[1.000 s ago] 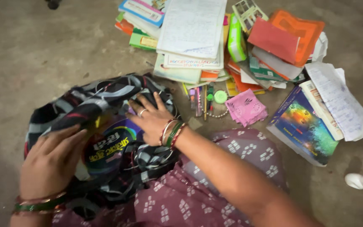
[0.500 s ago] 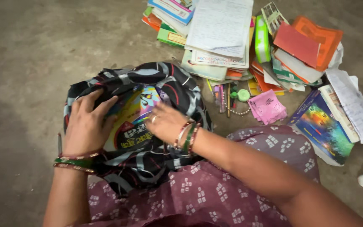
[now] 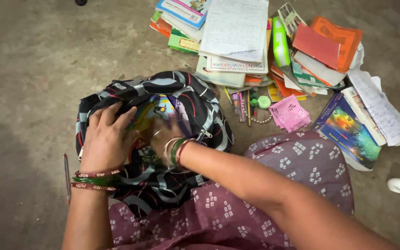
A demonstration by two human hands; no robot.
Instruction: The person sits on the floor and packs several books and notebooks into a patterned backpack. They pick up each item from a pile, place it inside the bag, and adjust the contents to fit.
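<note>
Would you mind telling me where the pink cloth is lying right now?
In the head view, the pink cloth lies on the floor right of the black patterned backpack, between the small green round thing and the dark blue book.

Seen from above, a person wears a loose maroon cotton garment printed all over with small clusters of pale square blocks; it covers the lap and knees in soft folds. Both forearms are bare, with no sleeves in view. The left hand has a stack of thin bangles at the wrist: dark red ones dotted with gold at top and bottom, bright green ones between them. The right hand, partly blurred, wears a similar stack of wrist bangles in silver, green and dark red, and a thin pale ring shows on one finger.
</note>
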